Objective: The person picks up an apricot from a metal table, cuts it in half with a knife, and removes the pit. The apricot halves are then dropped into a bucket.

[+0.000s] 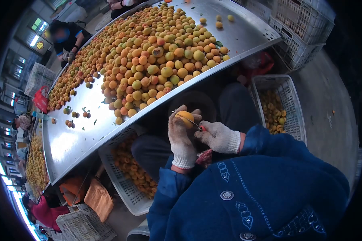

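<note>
My left hand (179, 138), in a whitish knit glove, is closed around a yellow-orange apricot (185, 119) above my lap. My right hand (220, 136), gloved the same way, grips a small knife (202, 128) by its red handle. The knife's thin blade lies across the top of the apricot. Just beyond my hands runs the near edge of a metal table (74, 138), heaped with many whole apricots (149, 68) in orange, yellow and green tones.
A white crate (290, 104) of cut apricots stands at my right, and another crate (126, 197) of orange halves at my left. Stacked crates (299, 36) rise at the upper right. Across the table a person (66, 40) in dark clothes works; another person (48, 211) in pink sits lower left.
</note>
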The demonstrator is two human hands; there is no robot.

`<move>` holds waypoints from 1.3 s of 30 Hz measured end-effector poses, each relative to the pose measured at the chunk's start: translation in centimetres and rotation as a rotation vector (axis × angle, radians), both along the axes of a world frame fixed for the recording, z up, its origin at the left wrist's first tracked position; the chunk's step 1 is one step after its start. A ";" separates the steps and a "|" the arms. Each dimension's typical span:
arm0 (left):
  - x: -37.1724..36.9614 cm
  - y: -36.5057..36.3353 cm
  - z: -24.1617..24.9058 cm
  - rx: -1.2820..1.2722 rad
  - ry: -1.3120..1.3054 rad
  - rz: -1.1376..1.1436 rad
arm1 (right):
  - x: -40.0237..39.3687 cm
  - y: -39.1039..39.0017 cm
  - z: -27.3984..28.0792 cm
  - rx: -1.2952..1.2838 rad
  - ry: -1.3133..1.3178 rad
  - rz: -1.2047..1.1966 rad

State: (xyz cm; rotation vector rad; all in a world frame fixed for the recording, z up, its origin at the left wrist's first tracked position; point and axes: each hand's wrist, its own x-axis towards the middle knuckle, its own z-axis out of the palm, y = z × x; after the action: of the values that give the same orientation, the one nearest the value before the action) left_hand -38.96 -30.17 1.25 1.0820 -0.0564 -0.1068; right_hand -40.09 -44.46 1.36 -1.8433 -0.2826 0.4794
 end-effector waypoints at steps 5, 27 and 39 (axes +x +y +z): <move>-0.2 -1.1 0.4 -0.427 0.419 -0.034 | -0.3 0.2 -2.0 -0.057 -0.318 -0.050; 0.1 0.1 -0.6 -0.286 0.158 -0.090 | 0.5 -0.4 -0.1 -0.147 -0.070 -0.084; -0.4 0.4 -0.9 -0.283 0.172 -0.034 | -0.1 0.0 -2.1 -0.032 -0.060 -0.002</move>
State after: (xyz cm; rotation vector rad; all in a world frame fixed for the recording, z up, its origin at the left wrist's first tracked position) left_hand -39.31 -29.80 0.34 0.7863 0.0634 -0.2153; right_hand -40.23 -44.42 -0.72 -1.8916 -0.3149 0.4301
